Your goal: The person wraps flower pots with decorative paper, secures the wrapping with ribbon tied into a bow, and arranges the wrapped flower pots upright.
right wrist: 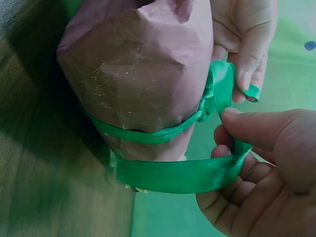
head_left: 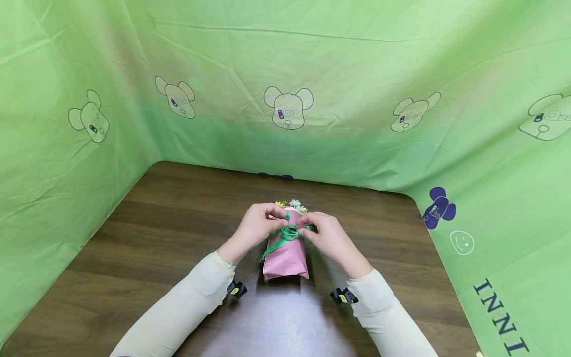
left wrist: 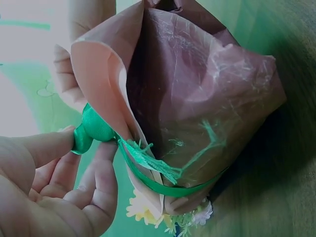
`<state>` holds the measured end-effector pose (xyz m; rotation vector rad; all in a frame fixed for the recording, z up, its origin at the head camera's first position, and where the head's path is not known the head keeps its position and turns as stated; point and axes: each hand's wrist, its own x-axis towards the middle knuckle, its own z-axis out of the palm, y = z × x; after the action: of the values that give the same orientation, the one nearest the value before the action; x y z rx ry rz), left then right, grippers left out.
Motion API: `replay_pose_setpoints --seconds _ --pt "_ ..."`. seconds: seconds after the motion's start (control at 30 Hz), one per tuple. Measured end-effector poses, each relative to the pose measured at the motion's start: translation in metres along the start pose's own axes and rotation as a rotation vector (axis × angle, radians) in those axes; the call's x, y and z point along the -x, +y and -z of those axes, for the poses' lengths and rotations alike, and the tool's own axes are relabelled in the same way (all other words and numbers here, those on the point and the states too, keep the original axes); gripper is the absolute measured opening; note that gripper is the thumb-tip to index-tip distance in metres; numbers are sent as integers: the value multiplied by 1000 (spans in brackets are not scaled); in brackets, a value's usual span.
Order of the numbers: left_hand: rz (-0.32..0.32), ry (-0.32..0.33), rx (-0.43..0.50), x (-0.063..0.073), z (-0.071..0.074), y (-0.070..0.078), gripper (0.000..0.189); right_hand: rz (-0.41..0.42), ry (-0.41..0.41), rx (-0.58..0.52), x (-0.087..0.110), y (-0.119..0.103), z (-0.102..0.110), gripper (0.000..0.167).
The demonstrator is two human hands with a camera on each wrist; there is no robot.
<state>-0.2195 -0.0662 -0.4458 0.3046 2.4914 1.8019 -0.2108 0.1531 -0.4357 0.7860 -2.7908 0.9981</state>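
A small bouquet wrapped in pink paper (head_left: 287, 260) lies on the table, its yellow and white flowers (head_left: 295, 203) at the far end. Green ribbon (head_left: 283, 243) circles the wrap, with a bow-like knot on top. My left hand (head_left: 260, 220) pinches one part of the ribbon (left wrist: 96, 126) between thumb and fingers, left of the knot. From the right, my right hand (head_left: 330, 233) holds another length of ribbon (right wrist: 182, 175), which loops over its fingers and hangs past the flower end. A frayed ribbon end (left wrist: 153, 160) shows against the paper in the left wrist view.
The brown wooden table (head_left: 178, 198) extends around the bouquet. Green cloth (head_left: 285, 54) printed with bear heads rises behind it and on both sides. Black wrist cameras (head_left: 343, 296) sit below the sleeve cuffs, close over the table.
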Motion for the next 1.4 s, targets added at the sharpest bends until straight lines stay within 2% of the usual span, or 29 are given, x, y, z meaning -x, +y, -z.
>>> replay_pose_setpoints --seconds 0.17,0.47,0.63,0.73,0.93,1.2,1.4 --pt "-7 -9 36 0 -1 1 11 -17 -25 4 -4 0 -3 26" --pt "-34 -51 119 -2 -1 2 13 -21 -54 42 -7 -4 -3 26" --pt "-39 -66 132 -3 -2 1 13 -18 -56 81 -10 -3 -5 18" --pt "-44 -66 116 -4 -2 1 12 -19 -46 110 -12 -2 -6 12" --pt "-24 -67 81 -3 -2 0 11 -46 -22 135 -13 -1 -10 15" --pt "-27 -78 118 -4 -4 -4 12 -87 21 172 -15 -1 -16 15" --pt "-37 -81 118 -4 -4 -5 11 -86 67 141 -16 0 -21 18"
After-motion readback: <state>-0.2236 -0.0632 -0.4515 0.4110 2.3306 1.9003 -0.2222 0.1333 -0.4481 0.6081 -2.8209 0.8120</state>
